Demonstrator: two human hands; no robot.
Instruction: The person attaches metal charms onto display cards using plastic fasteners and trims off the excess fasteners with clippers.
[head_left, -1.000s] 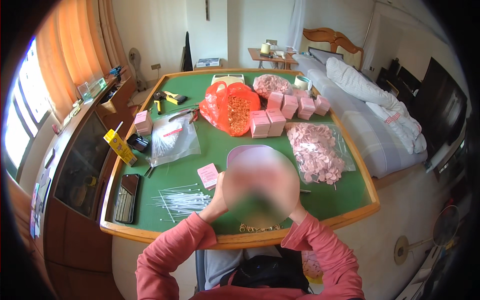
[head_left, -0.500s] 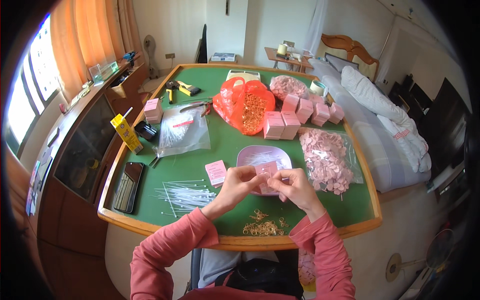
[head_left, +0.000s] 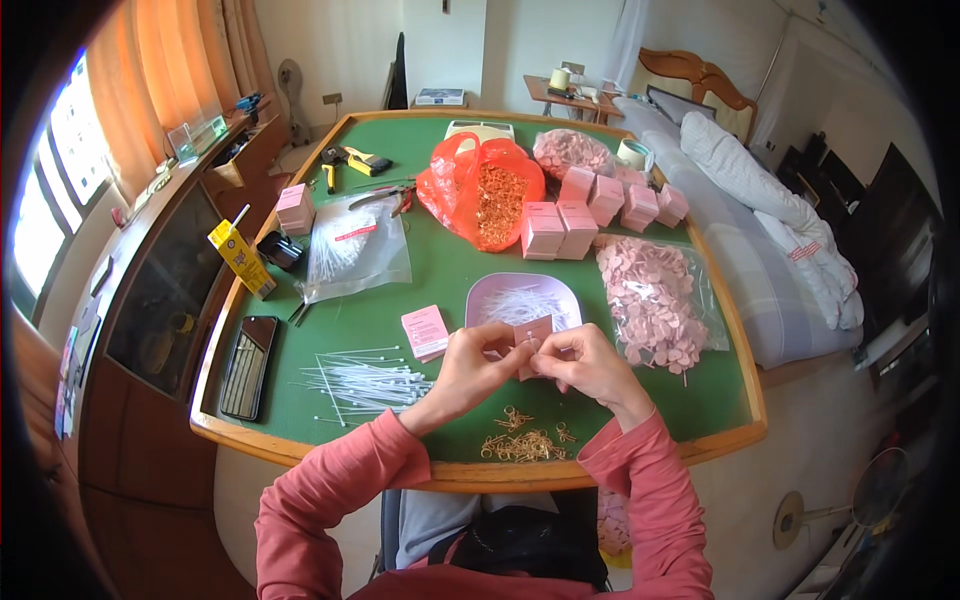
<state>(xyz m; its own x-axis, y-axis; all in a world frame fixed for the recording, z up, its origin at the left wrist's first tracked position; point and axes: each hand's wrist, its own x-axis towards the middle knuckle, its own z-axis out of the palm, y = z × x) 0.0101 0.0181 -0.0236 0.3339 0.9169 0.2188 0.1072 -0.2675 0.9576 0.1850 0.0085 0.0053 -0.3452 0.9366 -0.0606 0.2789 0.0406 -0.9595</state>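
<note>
A small pink card [head_left: 533, 328] is pinched between the fingertips of both my hands, just over the near rim of a lilac bowl [head_left: 474, 300]. My left hand [head_left: 482, 362] grips it from the left with thumb and forefinger, and my right hand [head_left: 588, 368] closes on it from the right. My fingers hide the lower part of the card and anything small on it. Thin white plastic strips [head_left: 525, 303] lie in the bowl. Left of my left hand rests a short stack of pink cards [head_left: 425, 333]. Gold-coloured metal clasps [head_left: 525, 446] are heaped nearer me.
Loose white plastic ties [head_left: 368, 383] and a phone [head_left: 249, 368] lie at the left. A clear bag of pink pieces [head_left: 652, 305] is at the right. Farther back are card stacks [head_left: 560, 232], a red bag [head_left: 450, 195], pliers [head_left: 385, 193] and a yellow carton [head_left: 240, 258].
My fingertips have drawn closer together on the pink card, covering more of its lower part. The view has shifted slightly, and the things on the table lie as before.
</note>
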